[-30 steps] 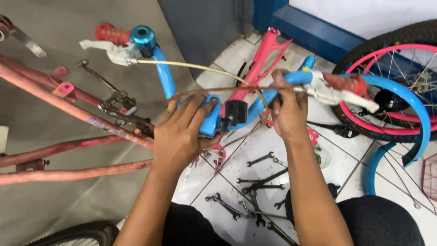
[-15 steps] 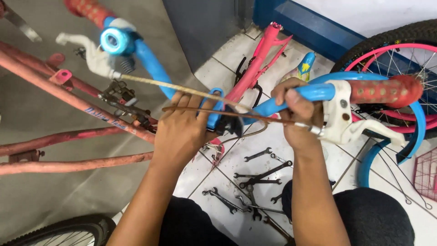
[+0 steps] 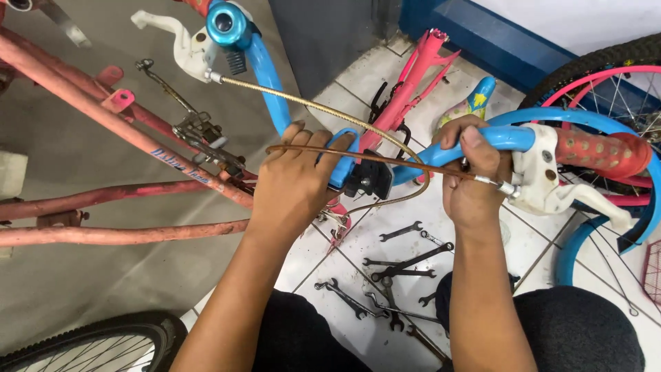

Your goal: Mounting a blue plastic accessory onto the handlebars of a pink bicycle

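A blue bicycle handlebar (image 3: 268,83) curves across the middle of the view. My left hand (image 3: 296,182) wraps its centre by the black stem clamp (image 3: 372,178). My right hand (image 3: 471,176) grips the right side of the bar beside the white brake lever (image 3: 551,182) and the red dotted grip (image 3: 602,151). A second white brake lever (image 3: 175,41) sits at the upper left end. Two brake cables (image 3: 323,110) loop between the levers, over my left fingers.
A faded pink bicycle frame (image 3: 103,117) lies at left. Several wrenches (image 3: 399,258) are scattered on the white tiled floor between my knees. A pink fork (image 3: 413,76) lies behind, a pink-rimmed wheel (image 3: 606,83) with a blue mudguard at right, a black tyre (image 3: 89,341) at bottom left.
The handlebar has swung so its left end sits higher and more centred. My right hand and the brake lever shifted slightly with it. Both hands kept their hold.
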